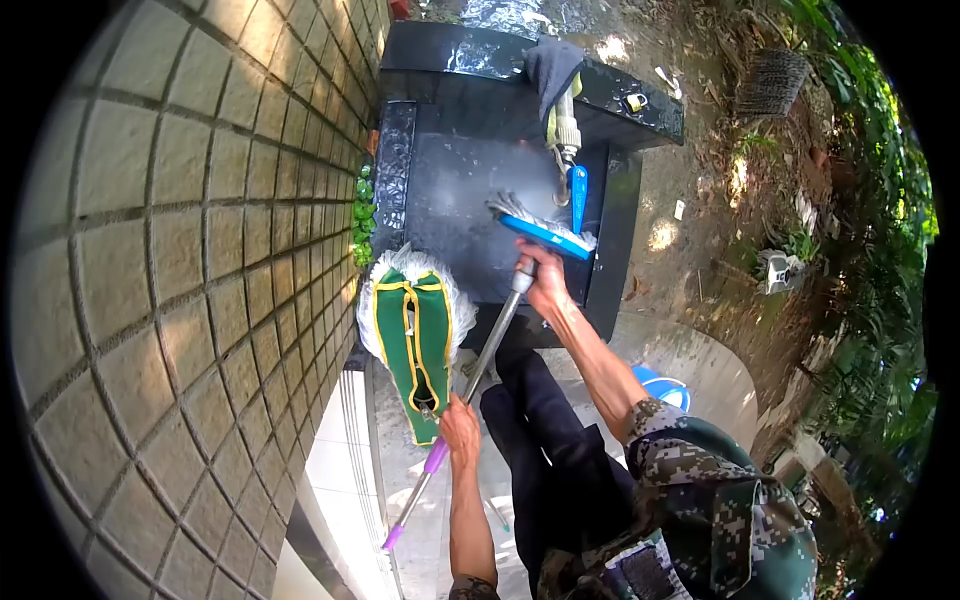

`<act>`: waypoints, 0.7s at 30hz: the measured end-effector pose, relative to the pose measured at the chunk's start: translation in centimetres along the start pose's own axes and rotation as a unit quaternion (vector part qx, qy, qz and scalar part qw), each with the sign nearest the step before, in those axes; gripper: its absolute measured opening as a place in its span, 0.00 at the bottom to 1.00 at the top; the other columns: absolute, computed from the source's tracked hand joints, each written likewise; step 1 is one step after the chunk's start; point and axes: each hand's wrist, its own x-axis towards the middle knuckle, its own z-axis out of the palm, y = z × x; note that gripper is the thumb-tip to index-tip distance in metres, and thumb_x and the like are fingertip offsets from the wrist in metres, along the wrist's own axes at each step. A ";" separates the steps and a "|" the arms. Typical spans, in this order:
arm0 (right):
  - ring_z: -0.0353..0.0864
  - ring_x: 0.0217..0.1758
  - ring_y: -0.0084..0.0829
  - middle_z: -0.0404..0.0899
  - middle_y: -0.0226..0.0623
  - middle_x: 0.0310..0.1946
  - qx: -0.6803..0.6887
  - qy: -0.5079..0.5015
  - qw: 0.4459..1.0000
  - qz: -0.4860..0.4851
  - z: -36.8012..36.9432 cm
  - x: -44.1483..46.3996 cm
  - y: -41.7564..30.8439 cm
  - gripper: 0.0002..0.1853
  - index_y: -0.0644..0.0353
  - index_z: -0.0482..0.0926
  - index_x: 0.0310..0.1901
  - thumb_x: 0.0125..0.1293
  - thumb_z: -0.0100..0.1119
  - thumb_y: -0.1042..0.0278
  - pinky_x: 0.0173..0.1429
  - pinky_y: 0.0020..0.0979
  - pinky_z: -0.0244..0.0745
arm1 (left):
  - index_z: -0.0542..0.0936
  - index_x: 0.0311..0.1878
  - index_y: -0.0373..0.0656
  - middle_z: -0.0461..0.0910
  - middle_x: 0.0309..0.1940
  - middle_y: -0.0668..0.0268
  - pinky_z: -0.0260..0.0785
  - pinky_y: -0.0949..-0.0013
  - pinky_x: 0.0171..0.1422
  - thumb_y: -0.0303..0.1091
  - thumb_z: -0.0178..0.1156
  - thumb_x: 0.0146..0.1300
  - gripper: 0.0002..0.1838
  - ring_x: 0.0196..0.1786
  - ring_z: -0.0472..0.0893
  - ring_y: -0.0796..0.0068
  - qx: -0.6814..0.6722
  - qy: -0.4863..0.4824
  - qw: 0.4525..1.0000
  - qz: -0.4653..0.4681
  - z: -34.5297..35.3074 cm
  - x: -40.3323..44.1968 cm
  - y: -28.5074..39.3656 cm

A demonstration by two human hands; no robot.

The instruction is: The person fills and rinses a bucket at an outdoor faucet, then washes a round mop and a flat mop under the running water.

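A mop with a silver and purple pole [493, 342] slants across the view. Its blue disc head [545, 236] with grey-white strands is raised over a dark basin [450, 175], close to the tap's blue lever [579, 195]. My right hand [543, 280] is wrapped round the pole just below the head. Lower down, my left hand [460, 432] is closed round the same pole above its purple grip. Beside my left hand stands a green mop head [400, 330] with yellow edging and white fringe; whether my fingers touch it I cannot tell.
A grey cloth [553, 70] hangs over the tap pipe [565, 130]. A brass padlock [637, 102] lies on the basin's far ledge. The tiled wall [200, 240] bounds the left side. A blue bucket [662, 388] is partly hidden by my right arm. Soil and plants lie at right.
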 end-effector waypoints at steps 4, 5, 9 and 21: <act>0.68 0.20 0.18 0.78 0.32 0.27 -0.023 -0.015 1.000 0.009 1.9 1.6 0.5 0.06 0.64 0.78 0.33 0.51 0.58 0.81 0.26 0.23 0.67 | 0.71 0.36 0.35 0.78 0.26 0.47 0.69 0.48 0.37 0.27 0.57 0.56 0.07 0.34 0.78 0.43 0.018 0.007 1.000 -0.006 0.2 1.6 -0.2; 0.68 0.19 0.18 0.78 0.31 0.25 -0.030 -0.028 0.999 0.001 2.8 2.3 1.2 0.05 0.65 0.79 0.32 0.51 0.58 0.81 0.25 0.23 0.68 | 0.71 0.36 0.36 0.78 0.26 0.47 0.70 0.49 0.38 0.27 0.57 0.56 0.07 0.34 0.78 0.43 0.015 -0.002 1.000 -0.006 -0.6 1.7 0.1; 0.69 0.21 0.18 0.79 0.33 0.27 -0.001 -0.056 0.997 0.048 4.7 2.7 2.5 0.06 0.64 0.79 0.32 0.51 0.59 0.80 0.27 0.23 0.69 | 0.71 0.36 0.36 0.78 0.27 0.47 0.70 0.50 0.38 0.27 0.58 0.57 0.07 0.35 0.78 0.44 0.023 0.034 0.999 -0.012 -2.0 1.6 0.3; 0.69 0.21 0.19 0.80 0.34 0.31 -0.002 -0.069 0.996 0.050 3.5 3.4 1.4 0.07 0.63 0.77 0.33 0.52 0.56 0.83 0.27 0.23 0.68 | 0.70 0.36 0.36 0.78 0.27 0.48 0.68 0.49 0.38 0.29 0.57 0.58 0.07 0.35 0.79 0.45 0.019 0.019 1.000 0.002 -0.6 1.5 1.3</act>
